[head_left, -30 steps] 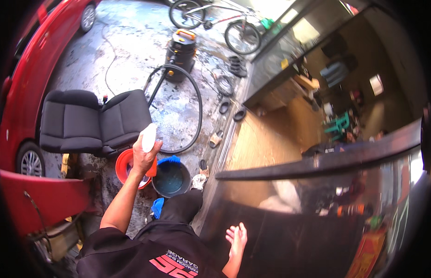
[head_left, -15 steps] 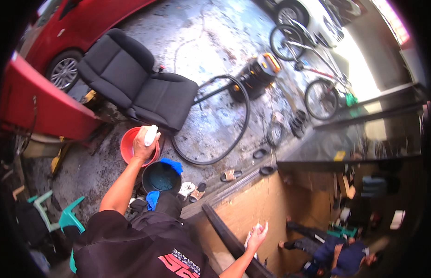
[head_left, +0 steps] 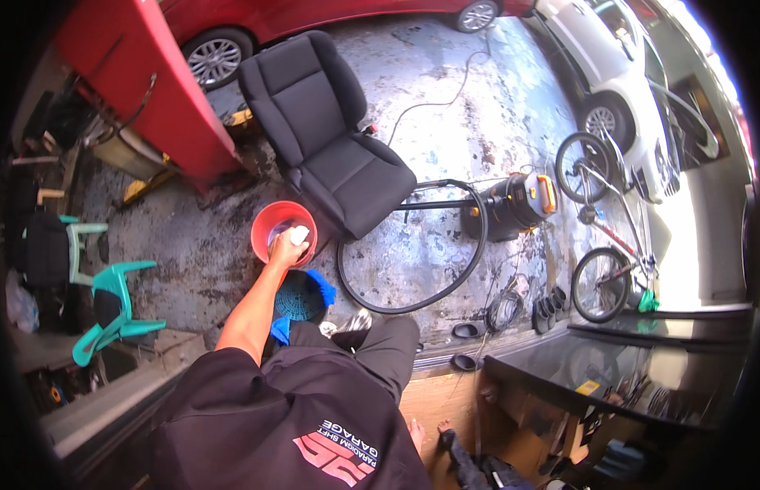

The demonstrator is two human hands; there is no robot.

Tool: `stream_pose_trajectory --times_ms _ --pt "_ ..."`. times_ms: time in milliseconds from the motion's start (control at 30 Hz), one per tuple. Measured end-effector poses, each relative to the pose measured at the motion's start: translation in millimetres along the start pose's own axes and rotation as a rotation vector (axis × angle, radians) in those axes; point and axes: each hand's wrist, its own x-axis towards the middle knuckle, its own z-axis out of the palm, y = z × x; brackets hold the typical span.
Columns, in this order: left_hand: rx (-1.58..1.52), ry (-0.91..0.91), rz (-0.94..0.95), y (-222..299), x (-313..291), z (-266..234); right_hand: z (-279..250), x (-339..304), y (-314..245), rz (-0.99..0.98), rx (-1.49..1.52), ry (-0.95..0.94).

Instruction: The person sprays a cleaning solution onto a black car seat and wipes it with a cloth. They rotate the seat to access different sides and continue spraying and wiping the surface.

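My left hand (head_left: 285, 251) is closed on a small white object (head_left: 299, 235), whose exact kind I cannot make out. It hangs over the near side of a red bucket (head_left: 263, 217). Beside it stands a dark bucket (head_left: 301, 300) with a grid-like insert. One blue cloth (head_left: 323, 287) drapes over its right rim, and another blue cloth (head_left: 280, 330) lies at its near left. Only part of my right hand (head_left: 416, 434) shows beside my shirt, its grip hidden. A black car seat (head_left: 327, 147) rests on the floor just beyond the red bucket.
A wet/dry vacuum (head_left: 514, 204) stands right of the seat, its black hose (head_left: 480, 253) looped on the floor. Bicycle (head_left: 596, 220), slippers (head_left: 465, 331) and a glass-topped counter (head_left: 608, 367) are to the right. A green chair (head_left: 114, 298) stands left; a red car (head_left: 314, 16) is behind the seat.
My view has turned, so the seat and buckets sit farther right. My left hand has lowered with the white object toward the red bucket. My right hand has drawn in beside my body.
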Motion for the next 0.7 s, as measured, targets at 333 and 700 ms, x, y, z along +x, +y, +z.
stream_pose_trajectory --times_ms 333,700 --pt "-0.131 0.086 -0.085 12 6 87 -45 73 -259 -0.118 -0.481 -0.022" --pt "0.009 0.076 -0.380 74 51 281 19 191 -628 -0.561 -0.872 -0.234"
